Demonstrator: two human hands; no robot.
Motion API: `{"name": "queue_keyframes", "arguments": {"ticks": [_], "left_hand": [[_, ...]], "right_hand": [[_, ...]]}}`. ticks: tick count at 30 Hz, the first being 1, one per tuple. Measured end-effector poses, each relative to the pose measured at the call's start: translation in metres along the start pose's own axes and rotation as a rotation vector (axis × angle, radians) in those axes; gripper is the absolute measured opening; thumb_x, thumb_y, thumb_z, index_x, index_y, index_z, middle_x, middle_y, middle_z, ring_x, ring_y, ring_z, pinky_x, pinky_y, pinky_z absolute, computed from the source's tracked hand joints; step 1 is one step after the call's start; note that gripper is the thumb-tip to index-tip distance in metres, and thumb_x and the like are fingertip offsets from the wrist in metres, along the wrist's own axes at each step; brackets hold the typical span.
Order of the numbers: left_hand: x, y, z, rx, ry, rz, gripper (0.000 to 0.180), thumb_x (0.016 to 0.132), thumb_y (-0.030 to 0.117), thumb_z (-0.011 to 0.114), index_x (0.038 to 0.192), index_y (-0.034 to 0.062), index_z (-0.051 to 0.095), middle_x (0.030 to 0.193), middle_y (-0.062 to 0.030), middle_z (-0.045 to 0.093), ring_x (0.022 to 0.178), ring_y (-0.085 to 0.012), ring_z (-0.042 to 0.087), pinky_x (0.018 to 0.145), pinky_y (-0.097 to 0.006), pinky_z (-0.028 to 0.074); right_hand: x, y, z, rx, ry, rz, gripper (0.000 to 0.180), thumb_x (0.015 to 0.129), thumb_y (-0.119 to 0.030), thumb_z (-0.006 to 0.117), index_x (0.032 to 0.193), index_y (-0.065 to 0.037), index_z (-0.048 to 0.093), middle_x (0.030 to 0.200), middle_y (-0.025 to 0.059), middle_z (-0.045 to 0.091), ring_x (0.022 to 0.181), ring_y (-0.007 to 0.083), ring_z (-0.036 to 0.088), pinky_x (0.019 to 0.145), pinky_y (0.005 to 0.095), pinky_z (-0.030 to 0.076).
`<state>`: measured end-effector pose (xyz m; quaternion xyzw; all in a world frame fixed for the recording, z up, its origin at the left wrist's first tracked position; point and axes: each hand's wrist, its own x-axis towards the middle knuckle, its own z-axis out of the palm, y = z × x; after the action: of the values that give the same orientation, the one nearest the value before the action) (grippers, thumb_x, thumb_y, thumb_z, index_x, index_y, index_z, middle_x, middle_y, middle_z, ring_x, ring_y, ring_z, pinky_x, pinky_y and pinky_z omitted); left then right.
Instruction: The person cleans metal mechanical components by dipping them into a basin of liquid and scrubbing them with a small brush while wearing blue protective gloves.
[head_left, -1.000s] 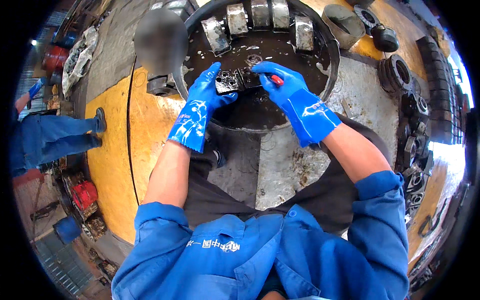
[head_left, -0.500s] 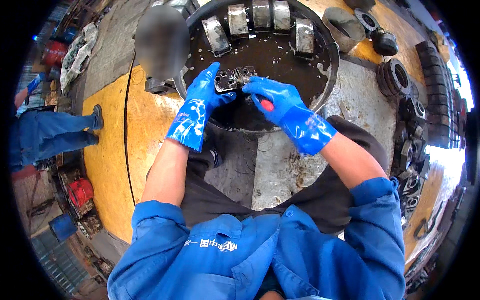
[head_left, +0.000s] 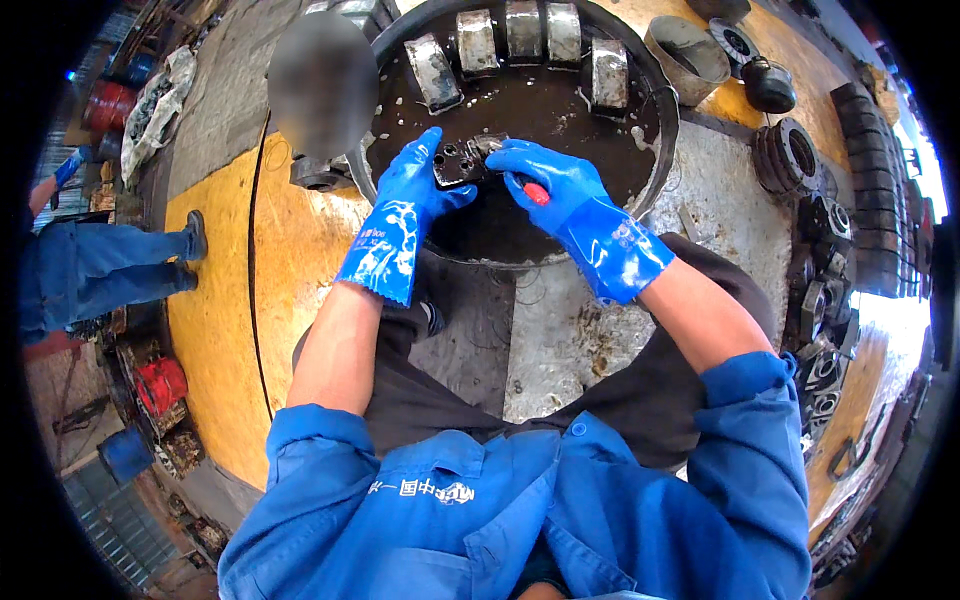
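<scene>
Shifted bodyward, right grip (head_left: 562,183) clasps one red handle (head_left: 537,193), left grip (head_left: 410,182) one holed block (head_left: 455,166), five metal segments (head_left: 477,44) standing beyond.

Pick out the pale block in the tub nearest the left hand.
The leftmost block: its lower end appears close to the left hand's fingertips; the other four stand farther right.

Right hand (head_left: 562,187) now nearer left hand (head_left: 408,187)

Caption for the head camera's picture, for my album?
Gloved left hand holds a holed metal block, right hand a red-ended tool, over a tub of dark liquid.
</scene>
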<state>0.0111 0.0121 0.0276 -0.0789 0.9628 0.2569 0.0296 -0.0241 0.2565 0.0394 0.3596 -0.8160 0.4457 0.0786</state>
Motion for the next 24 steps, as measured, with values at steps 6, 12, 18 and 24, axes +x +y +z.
{"name": "queue_keyframes", "arguments": {"ticks": [6, 12, 18, 24], "left_hand": [[-0.002, -0.001, 0.005, 0.023, 0.055, 0.049, 0.104, 0.063, 0.031, 0.098, 0.149, 0.0019, 0.048, 0.134, -0.0209, 0.065, 0.121, -0.0331, 0.066, 0.105, -0.040, 0.053], [-0.002, 0.008, -0.001, 0.034, 0.004, 0.011, 0.103, 0.064, 0.031, 0.097, 0.150, 0.0018, 0.048, 0.136, -0.0205, 0.063, 0.123, -0.0325, 0.064, 0.106, -0.039, 0.052], [0.003, -0.016, 0.023, -0.037, 0.128, 0.124, 0.082, 0.076, 0.035, 0.089, 0.141, -0.0002, 0.054, 0.123, -0.0171, 0.068, 0.109, -0.0317, 0.068, 0.096, -0.042, 0.056], [0.009, -0.030, 0.034, -0.056, 0.158, 0.174, 0.067, 0.086, 0.035, 0.083, 0.137, 0.0014, 0.057, 0.114, -0.0151, 0.072, 0.100, -0.0295, 0.071, 0.086, -0.044, 0.060]], "right_hand": [[0.009, 0.039, -0.004, -0.037, -0.008, 0.085, 0.028, 0.089, -0.013, 0.071, 0.116, -0.020, 0.073, 0.120, 0.0088, 0.073, 0.106, 0.0329, 0.071, 0.091, 0.0407, 0.059], [0.004, 0.052, 0.003, 0.048, -0.093, 0.275, 0.028, 0.091, -0.012, 0.070, 0.118, -0.019, 0.074, 0.121, 0.0104, 0.073, 0.107, 0.0338, 0.071, 0.092, 0.0402, 0.058], [0.007, -0.005, 0.001, 0.056, -0.155, -0.084, 0.029, 0.091, -0.005, 0.072, 0.118, -0.016, 0.075, 0.121, 0.0120, 0.074, 0.118, 0.0310, 0.070, 0.099, 0.0397, 0.058], [0.013, -0.018, -0.007, 0.066, -0.187, -0.101, 0.031, 0.088, -0.001, 0.071, 0.115, -0.016, 0.075, 0.122, 0.0140, 0.073, 0.114, 0.0334, 0.070, 0.094, 0.0416, 0.060]]}}
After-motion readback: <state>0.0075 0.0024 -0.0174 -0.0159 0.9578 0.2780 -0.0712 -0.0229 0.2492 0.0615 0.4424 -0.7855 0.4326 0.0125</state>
